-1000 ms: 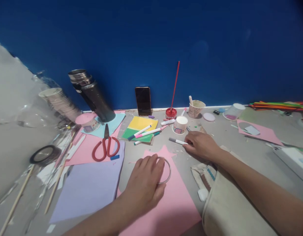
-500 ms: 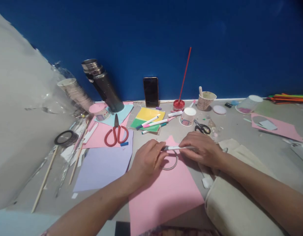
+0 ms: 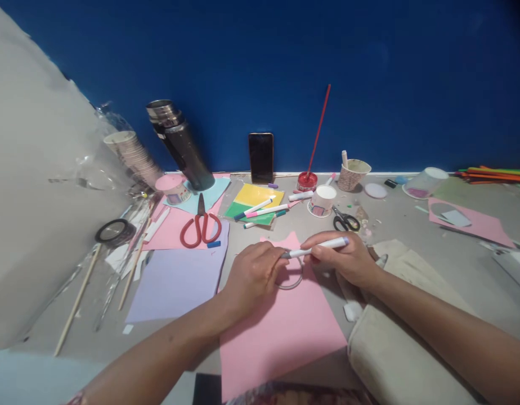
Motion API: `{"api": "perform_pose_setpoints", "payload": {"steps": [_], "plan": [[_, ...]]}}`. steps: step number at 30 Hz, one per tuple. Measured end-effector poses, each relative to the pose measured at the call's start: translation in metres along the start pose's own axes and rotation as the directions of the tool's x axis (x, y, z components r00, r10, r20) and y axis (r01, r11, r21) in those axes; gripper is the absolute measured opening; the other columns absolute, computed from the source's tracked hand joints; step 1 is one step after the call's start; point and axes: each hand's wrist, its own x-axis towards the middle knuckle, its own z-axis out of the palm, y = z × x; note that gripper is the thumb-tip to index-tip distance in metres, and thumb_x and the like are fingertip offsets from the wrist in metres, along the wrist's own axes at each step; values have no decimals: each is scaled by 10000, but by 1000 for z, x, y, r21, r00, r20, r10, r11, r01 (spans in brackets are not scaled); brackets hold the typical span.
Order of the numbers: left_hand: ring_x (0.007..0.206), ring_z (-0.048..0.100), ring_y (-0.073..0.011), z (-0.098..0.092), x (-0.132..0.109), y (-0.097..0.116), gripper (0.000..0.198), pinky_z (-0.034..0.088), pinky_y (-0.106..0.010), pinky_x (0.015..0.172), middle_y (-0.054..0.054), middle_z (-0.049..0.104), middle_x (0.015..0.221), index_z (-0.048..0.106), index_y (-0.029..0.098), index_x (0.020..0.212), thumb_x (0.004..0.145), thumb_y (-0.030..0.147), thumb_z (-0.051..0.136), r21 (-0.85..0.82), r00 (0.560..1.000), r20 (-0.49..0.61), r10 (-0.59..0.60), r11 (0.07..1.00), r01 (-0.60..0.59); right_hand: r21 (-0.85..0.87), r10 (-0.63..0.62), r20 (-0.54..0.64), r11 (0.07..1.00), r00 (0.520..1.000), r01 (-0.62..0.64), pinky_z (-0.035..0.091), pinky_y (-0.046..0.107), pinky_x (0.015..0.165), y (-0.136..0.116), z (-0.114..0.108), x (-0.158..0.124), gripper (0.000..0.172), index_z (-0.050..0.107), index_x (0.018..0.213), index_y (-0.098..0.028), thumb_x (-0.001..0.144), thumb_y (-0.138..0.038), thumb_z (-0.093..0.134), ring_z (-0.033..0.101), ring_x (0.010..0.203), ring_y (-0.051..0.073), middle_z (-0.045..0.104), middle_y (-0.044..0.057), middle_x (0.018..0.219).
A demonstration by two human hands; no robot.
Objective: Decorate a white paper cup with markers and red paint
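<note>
A white marker [image 3: 319, 247] with a purple back end is held slanted in my right hand [image 3: 353, 259], between thumb and fingers. Its grey front end meets the fingertips of my left hand [image 3: 254, 273]. My left fingers are closed at the left edge of a thin grey ring [image 3: 294, 284], hiding that part. The ring lies on a pink paper sheet [image 3: 285, 337] with an uneven far edge. Whether my left fingers also pinch the marker's end is hard to make out.
Red-handled scissors [image 3: 200, 228], lilac paper [image 3: 175, 287] and black tape [image 3: 112, 232] lie to the left. Behind stand a flask [image 3: 184, 149], a phone [image 3: 261, 157] and paper cups [image 3: 322, 201]. Black scissors [image 3: 346, 220] and a beige cloth bag [image 3: 403, 337] are at right.
My right hand has shifted its hold on the marker, whose purple back end is now exposed and tilted up to the right. My left hand and the ring stay nearly in place.
</note>
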Motion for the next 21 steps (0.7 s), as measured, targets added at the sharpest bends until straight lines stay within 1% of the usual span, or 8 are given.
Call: {"api": "perform_pose_setpoints", "payload": {"steps": [3, 6, 8, 12, 14, 16, 19, 21], "plan": [[791, 650, -205, -8, 2, -12, 341, 512, -329, 721, -75, 712, 867, 723, 182, 993, 1094, 290, 416, 75, 997, -15, -73, 994, 74, 111, 49, -167, 993, 985, -31, 573, 275, 587, 8, -13, 9, 230, 820, 866, -204, 811, -427, 830, 688, 597, 165, 769, 40, 675], [807, 672, -221, -21, 8, -35, 332, 504, -340, 735, -79, 732, 870, 712, 179, 906, 1070, 252, 432, 204, 969, -6, -245, 949, 242, 317, 62, -421, 945, 905, 83, 508, 245, 480, 15, -32, 24, 274, 729, 735, -214, 710, -436, 886, 614, 529, 128, 713, 13, 645], [834, 688, -243, -29, 13, -48, 304, 494, -350, 725, -82, 748, 893, 711, 182, 865, 1047, 265, 482, 294, 934, 65, -351, 901, 318, 338, 71, -438, 937, 896, 91, 473, 228, 441, 19, -40, 32, 318, 680, 703, -218, 676, -454, 892, 576, 502, 105, 697, 0, 660], [939, 687, -323, -32, 19, -52, 241, 484, -391, 715, -126, 737, 932, 721, 177, 831, 993, 233, 553, 475, 883, 157, -443, 818, 326, 322, 121, -376, 947, 919, 7, 437, 211, 415, 22, -38, 33, 313, 705, 723, -206, 653, -439, 902, 554, 477, 101, 654, -9, 584], [1042, 666, -354, -29, 16, -41, 146, 502, -430, 772, -162, 729, 1073, 728, 162, 955, 962, 189, 584, 507, 911, 96, -400, 807, 301, 310, 143, -360, 950, 922, -27, 423, 205, 410, 23, -36, 31, 317, 723, 750, -201, 659, -447, 901, 549, 470, 103, 638, -14, 548], [1094, 647, -337, -23, 8, -24, 167, 511, -457, 851, -164, 708, 1181, 699, 164, 1084, 967, 167, 581, 458, 960, 53, -276, 861, 223, 302, 155, -360, 952, 920, -43, 407, 200, 403, 25, -37, 30, 332, 717, 760, -198, 668, -462, 896, 536, 463, 100, 638, -15, 543], [1054, 634, -300, -13, -6, 7, 146, 503, -446, 840, -134, 686, 1193, 655, 187, 1116, 1000, 258, 601, 320, 981, 184, -66, 948, 4, 292, 155, -368, 955, 917, -44, 393, 199, 399, 28, -41, 32, 353, 696, 765, -197, 685, -483, 887, 514, 452, 92, 631, -22, 541], [994, 620, -307, -5, -15, 21, 283, 492, -454, 797, -131, 669, 1144, 632, 182, 1099, 950, 411, 705, 300, 966, 258, -29, 952, -52, 286, 154, -364, 957, 919, -48, 394, 203, 396, 28, -42, 32, 358, 697, 773, -198, 695, -493, 884, 510, 444, 95, 623, -25, 533]]}}
